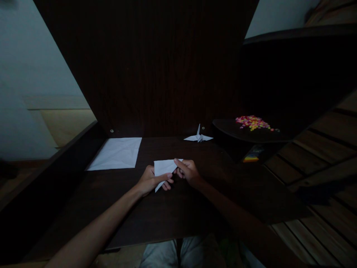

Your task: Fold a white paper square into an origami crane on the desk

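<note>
Between both hands, just above the dark desk (134, 219), is a white folded paper triangle (163, 167). My left hand (150, 181) grips its lower left part, thumb on top and fingers underneath. At the upper right corner my right hand (188, 172) pinches the paper between thumb and fingers. A white origami crane (199, 137) with spread wings stands beyond my hands, near the back panel. To the left lies a flat white sheet of paper (115, 153) with visible creases.
On a low curved shelf (223, 128) at the right is a heap of small colourful pieces (253, 122). Below the shelf sits a small item with a rainbow-coloured edge (251, 159). A tall dark panel (153, 74) closes the back, and a raised board (64, 160) borders the left.
</note>
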`<state>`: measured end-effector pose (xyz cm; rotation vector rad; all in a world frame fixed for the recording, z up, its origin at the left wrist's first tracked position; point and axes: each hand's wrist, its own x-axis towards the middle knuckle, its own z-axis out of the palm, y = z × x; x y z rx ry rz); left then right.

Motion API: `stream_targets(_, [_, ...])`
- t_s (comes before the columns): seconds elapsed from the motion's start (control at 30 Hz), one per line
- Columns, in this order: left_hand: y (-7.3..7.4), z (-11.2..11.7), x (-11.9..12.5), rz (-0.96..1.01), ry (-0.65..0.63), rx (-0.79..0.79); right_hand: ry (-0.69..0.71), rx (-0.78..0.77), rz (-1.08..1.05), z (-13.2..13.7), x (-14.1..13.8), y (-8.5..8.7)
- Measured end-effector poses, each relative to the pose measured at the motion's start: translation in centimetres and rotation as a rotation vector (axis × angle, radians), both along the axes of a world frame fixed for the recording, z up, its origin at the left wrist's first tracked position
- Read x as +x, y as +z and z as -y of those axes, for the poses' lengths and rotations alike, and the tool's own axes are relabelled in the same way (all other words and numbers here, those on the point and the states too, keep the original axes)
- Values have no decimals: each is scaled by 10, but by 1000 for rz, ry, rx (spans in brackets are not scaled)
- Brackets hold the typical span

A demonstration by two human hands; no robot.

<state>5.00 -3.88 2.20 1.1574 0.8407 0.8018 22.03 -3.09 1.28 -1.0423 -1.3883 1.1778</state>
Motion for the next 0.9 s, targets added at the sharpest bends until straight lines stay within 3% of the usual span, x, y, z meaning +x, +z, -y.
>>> stream_targets(0.13, [0, 1, 2, -11, 28, 18, 51, -15, 71, 1, -1, 0])
stream_targets(0.43, [3, -2, 3, 19, 121, 79, 48, -53, 16, -5, 4, -2])
stream_targets(0.8, [2, -3, 1, 70, 130, -30, 50, -71, -7, -3, -3, 1])
stream_targets(0.9, [-1, -6, 0, 89, 223, 27, 33, -98, -23, -4, -1, 3])
